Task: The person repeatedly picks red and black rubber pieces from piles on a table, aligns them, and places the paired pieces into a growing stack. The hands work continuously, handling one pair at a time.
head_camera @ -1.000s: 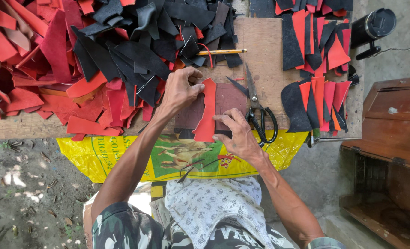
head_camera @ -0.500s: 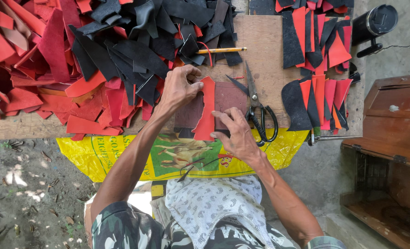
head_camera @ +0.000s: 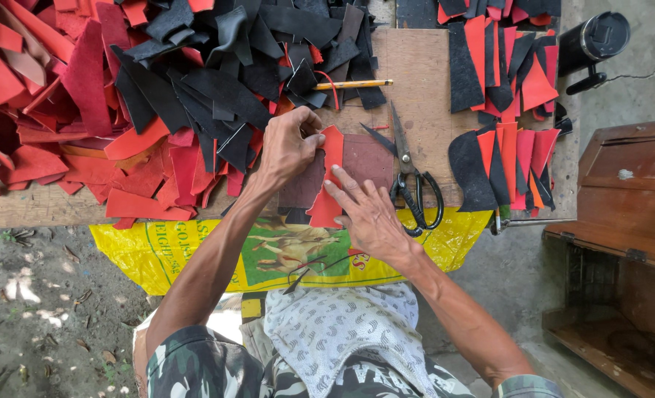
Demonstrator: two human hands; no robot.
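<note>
red leather strip [head_camera: 329, 177] unmoved; right hand [head_camera: 368, 214] now flattened on it.

Single head-worn view, looking steeply down, close above wooden board [head_camera: 416, 81], person's lap below

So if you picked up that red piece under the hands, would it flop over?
Probably it bends rather than droops: the red piece looks like thick cut leather lying flat on the brown pad. It seems light, since the left hand pinches it with fingertips only. Its matte face likely isn't slippery under the right hand.
</note>
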